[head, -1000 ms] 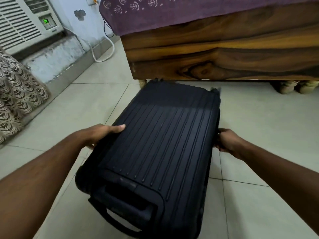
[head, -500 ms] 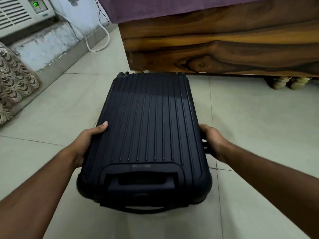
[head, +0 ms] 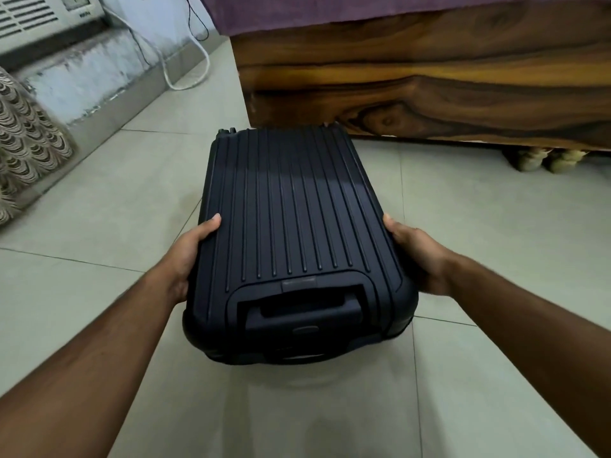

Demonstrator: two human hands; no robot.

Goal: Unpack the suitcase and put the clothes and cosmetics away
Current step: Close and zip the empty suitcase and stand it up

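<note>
A dark navy hard-shell suitcase (head: 297, 226) with ribbed top lies flat and closed on the tiled floor, its handle end toward me. My left hand (head: 190, 256) grips its left side, thumb on the top edge. My right hand (head: 418, 256) grips its right side in the same way. The fingers of both hands are hidden under the sides. No clothes or cosmetics are visible.
A wooden bed frame (head: 429, 77) with a purple cover stands just beyond the suitcase's far end. An air conditioner unit (head: 39, 14) and a white cable (head: 185, 61) are at the back left. A patterned curtain (head: 26, 143) hangs at the left.
The suitcase has turned from a slanted position to lie straight in front of me. My right hand has shifted from its side handle area to the right edge.
</note>
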